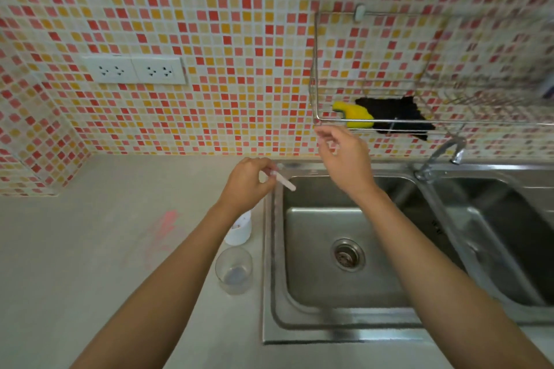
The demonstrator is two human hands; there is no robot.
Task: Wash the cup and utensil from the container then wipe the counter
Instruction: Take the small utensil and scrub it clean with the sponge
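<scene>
Washing step, at its start. Left hand (247, 181) pinches the white plastic utensil (284, 183) over the sink's left rim (271, 249). Right hand (344, 156), fingers loosely extended and empty, reaches toward the yellow sponge (356, 117) in the wire rack (317, 93). Clear cup (234, 271) stands on the counter (90, 249), just beside the white container (239, 231). Next, likely: take the sponge, scrub the utensil.

Right hand (344, 156) blurred, fingers (325, 136) perhaps pinching; container (241, 232) partly hidden behind left forearm (192, 249).
</scene>
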